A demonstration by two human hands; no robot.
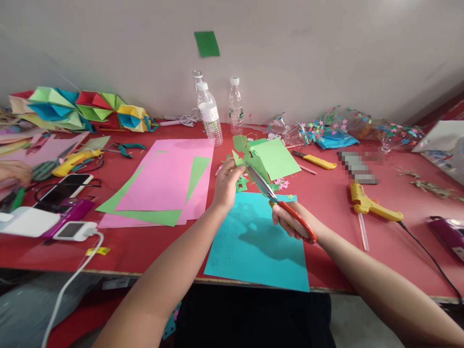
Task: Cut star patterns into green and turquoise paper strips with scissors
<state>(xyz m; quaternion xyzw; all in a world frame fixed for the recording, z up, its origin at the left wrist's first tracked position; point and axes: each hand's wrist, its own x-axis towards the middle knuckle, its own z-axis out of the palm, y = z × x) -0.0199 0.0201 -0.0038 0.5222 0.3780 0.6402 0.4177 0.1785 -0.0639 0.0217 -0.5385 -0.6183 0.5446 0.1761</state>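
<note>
My left hand (227,180) is closed on a piece of green paper (250,155) with cut-out gaps. In my right hand (292,217) is a pair of scissors (266,186) with red handles, my fingers around the grips. The blades point up and left and reach the green paper near my left fingertips. Under both hands lies a blue sheet of paper (253,251), with their shadow on it. Just behind the scissors is a light green sheet (277,159). Small pink and green paper stars (279,184) lie partly hidden beneath the blades.
Pink sheets (155,179) and green offcuts lie left. Plastic bottles (210,113) stand by the wall. A yellow cutter (319,161) and yellow glue gun (373,205) lie right. Phones, pliers (126,148) and another person's hand (14,171) are at the left. A white cable (72,285) hangs over the front edge.
</note>
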